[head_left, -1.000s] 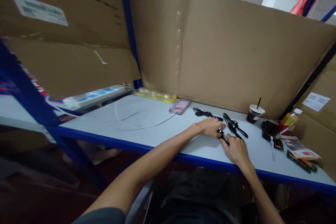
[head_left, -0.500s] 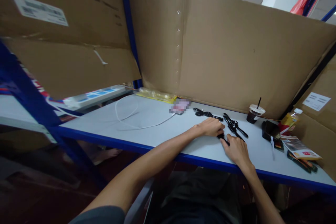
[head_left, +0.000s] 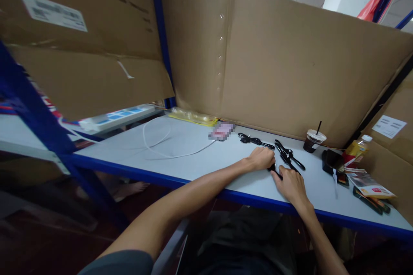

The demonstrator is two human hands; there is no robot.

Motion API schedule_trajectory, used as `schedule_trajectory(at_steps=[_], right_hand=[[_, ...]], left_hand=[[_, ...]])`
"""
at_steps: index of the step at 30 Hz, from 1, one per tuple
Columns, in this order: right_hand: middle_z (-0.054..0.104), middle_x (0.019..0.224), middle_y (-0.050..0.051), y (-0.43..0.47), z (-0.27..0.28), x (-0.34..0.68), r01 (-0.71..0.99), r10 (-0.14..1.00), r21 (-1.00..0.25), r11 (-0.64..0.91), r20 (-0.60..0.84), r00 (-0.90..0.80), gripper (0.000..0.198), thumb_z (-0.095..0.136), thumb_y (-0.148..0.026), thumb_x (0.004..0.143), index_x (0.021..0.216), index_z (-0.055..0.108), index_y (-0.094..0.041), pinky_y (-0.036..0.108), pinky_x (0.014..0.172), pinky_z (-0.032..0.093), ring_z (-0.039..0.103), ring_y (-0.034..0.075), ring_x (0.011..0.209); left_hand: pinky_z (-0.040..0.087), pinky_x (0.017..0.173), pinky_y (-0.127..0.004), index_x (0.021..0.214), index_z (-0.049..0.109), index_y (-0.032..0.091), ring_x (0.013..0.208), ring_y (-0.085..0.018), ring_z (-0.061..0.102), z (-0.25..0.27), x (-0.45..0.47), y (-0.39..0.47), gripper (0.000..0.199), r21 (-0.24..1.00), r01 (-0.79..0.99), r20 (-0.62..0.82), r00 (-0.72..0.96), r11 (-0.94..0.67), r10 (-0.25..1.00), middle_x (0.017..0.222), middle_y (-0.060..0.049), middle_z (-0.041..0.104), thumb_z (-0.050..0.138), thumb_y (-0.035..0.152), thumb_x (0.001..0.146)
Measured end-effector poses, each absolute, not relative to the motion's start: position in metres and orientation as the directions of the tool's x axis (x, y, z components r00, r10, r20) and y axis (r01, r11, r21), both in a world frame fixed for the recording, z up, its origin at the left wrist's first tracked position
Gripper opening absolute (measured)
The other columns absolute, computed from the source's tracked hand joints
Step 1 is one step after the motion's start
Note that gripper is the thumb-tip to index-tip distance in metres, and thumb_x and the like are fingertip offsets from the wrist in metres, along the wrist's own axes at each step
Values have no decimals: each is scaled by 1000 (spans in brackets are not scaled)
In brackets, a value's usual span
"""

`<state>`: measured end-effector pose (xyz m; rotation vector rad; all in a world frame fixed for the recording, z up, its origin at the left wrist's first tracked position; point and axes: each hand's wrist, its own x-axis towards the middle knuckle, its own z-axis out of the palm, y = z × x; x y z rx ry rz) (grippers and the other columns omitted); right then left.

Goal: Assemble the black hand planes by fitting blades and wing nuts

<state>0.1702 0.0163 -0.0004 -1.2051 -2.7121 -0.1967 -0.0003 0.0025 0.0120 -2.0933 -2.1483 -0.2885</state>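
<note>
Over the table's front part, my left hand [head_left: 262, 158] is closed round one end of a black two-handled tool, which looks like a spokeshave [head_left: 278, 174]. My right hand [head_left: 291, 184] grips its other end, thumb along the handle. Most of the tool is hidden by my fingers. Just beyond my left hand lies another black spokeshave [head_left: 256, 140]. Behind my right hand, more black spokeshaves [head_left: 286, 154] lie crossed or touching; exactly how many is unclear.
The white tabletop [head_left: 193, 167] has a blue front edge. A white cable [head_left: 180, 156] runs to a blurred phone-like object [head_left: 222, 130]. At right stand an iced drink cup [head_left: 314, 141], a bottle [head_left: 357, 148] and packets [head_left: 371, 184]. Cardboard [head_left: 290, 64] walls the back.
My left hand has shifted very slightly, its wrist turning a little. My right hand keeps its hold, and the camera view has moved slightly.
</note>
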Motion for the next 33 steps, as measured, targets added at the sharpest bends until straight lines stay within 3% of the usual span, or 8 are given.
schedule_trajectory(at_steps=[3,9,15,23,33], right_hand=[[76,98,9,16,0,170,745,725,49,665,199,-660,34,44,-47,103,106,67,-22,30,73,43,73,26,89],[77,99,10,16,0,170,751,731,38,660,200,-653,34,44,-46,103,107,68,-22,31,72,43,73,27,90],[77,103,9,16,0,171,744,727,21,668,198,-658,35,43,-45,103,117,67,-24,31,73,44,73,26,92],[76,99,11,13,4,170,762,744,40,646,189,-641,35,44,-46,103,111,67,-21,30,71,43,73,26,89],[75,98,11,14,4,169,767,752,30,642,175,-636,36,42,-47,104,108,67,-21,29,73,43,72,25,90]], left_hand=[[54,77,-39,99,72,12,94,-33,73,11,-5,4,30,73,996,230,-59,43,971,98,-19,75,47,29,98],[53,80,-41,117,64,12,91,-33,73,5,-9,3,36,-23,998,257,66,-62,964,95,-19,74,45,38,102],[48,73,-34,105,70,16,83,-30,72,6,-9,2,44,-32,982,257,190,-188,948,87,-15,74,48,53,100],[36,61,-24,105,75,22,74,-17,62,12,-39,18,29,264,888,174,339,-375,925,85,-2,70,74,42,85],[40,71,-22,83,70,13,78,-14,58,-4,-51,37,9,592,713,261,271,-375,927,81,0,66,74,20,79]])
